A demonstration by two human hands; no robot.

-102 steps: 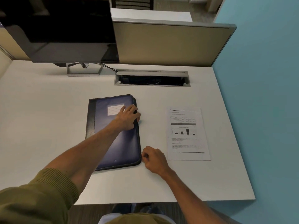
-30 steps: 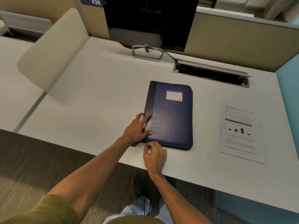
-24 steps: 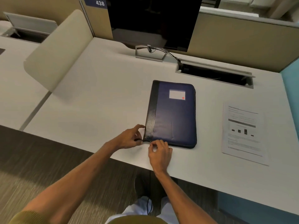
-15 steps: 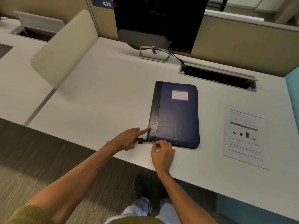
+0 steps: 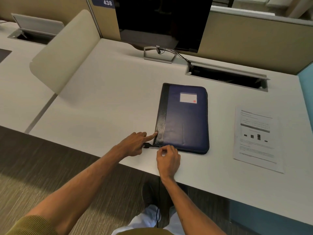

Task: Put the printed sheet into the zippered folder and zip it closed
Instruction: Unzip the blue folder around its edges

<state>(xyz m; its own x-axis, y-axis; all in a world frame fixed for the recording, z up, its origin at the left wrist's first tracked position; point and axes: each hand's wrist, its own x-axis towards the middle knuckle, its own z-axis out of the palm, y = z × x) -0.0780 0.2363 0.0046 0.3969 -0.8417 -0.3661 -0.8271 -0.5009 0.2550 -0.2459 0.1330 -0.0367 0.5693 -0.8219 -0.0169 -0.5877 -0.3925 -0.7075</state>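
Note:
The dark blue zippered folder (image 5: 183,119) lies shut flat on the white desk (image 5: 105,102), black spine to the left, label near its far edge. My left hand (image 5: 133,145) is at the folder's near-left corner: its straight index finger presses the spine, and thumb and curled fingers hold the black zipper tail (image 5: 147,146) that sticks out there. My right hand (image 5: 168,157) sits just right of it at the near edge, fingertips pinching the zipper pull (image 5: 160,147). The printed sheet (image 5: 257,139) lies flat on the desk to the folder's right, untouched.
A dark monitor (image 5: 162,22) on a metal stand is at the back, with an open cable hatch (image 5: 227,77) to its right. A beige divider (image 5: 64,50) borders the desk on the left and a blue wall (image 5: 306,92) on the right.
My left hand left the folder's top and went to its near-left corner. My right hand travelled along the near edge from the right corner to the left corner. In the last half second both stay put.

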